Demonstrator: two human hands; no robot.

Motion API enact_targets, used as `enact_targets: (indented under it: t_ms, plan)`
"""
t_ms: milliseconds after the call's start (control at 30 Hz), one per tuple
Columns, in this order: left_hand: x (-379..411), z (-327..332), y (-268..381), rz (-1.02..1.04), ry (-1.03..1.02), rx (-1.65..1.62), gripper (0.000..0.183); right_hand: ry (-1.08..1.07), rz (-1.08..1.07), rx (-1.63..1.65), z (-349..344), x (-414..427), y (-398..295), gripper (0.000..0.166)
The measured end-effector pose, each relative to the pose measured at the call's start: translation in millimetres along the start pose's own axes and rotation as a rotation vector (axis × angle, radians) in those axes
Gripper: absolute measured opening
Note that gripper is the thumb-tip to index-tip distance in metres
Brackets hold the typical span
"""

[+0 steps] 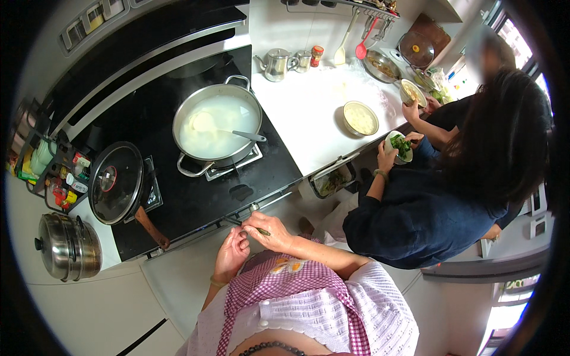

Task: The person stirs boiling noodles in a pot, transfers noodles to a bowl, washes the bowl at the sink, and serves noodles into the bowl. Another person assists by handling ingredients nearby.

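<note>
My right hand [271, 233] grips a thin dark stick-like utensil [263, 232], perhaps chopsticks, in front of the stove's edge. Beside it my left hand [234, 249] has curled fingers near the right fingertips; whether it pinches anything is unclear. Beyond both hands, a wide two-handled steel pot [176, 129] stands on the black cooktop [276, 153]. Cloudy whitish liquid [222, 111] fills much of it. A ladle with a grey handle [249, 135] leans on the pot's rim, its pale bowl in the liquid.
Left of the pot sits a lidded pan [116, 182], its wooden handle [151, 227] jutting toward me. A steel steamer pot [67, 247] stands farther left. On the white counter [303, 115] rests a filled bowl [360, 119]. To my right, a person [414, 218] holds a bowl of greens [401, 147]; another person holds a bowl [413, 93].
</note>
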State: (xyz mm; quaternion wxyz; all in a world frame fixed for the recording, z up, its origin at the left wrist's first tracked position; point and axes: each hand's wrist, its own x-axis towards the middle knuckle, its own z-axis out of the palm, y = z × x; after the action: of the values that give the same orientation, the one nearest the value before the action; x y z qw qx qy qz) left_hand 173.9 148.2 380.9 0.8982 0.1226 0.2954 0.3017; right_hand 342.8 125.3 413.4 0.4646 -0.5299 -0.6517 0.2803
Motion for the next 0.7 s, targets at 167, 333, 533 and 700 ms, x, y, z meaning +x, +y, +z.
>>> enact_targets:
  t_ms: [167, 333, 533, 700]
  plan:
    - [3.6, -1.6, -2.1, -0.007, 0.025, 0.001, 0.026, -0.006, -0.018, 0.000, 0.5, -1.2, 2.2, 0.014]
    - [3.6, -3.0, -2.8, -0.025, 0.027, -0.012, 0.024, -0.025, 0.005, 0.006, 0.7, -3.9, 2.2, 0.015]
    - [4.3, 1.8, -3.7, -0.008, 0.048, 0.002, 0.026, -0.066, 0.003, 0.025, -2.6, -4.0, -0.7, 0.014]
    - [7.8, -5.7, -7.8, 0.002, -0.022, -0.045, 0.028, -0.082, -0.004, 0.040, -6.8, -3.0, -3.3, 0.014]
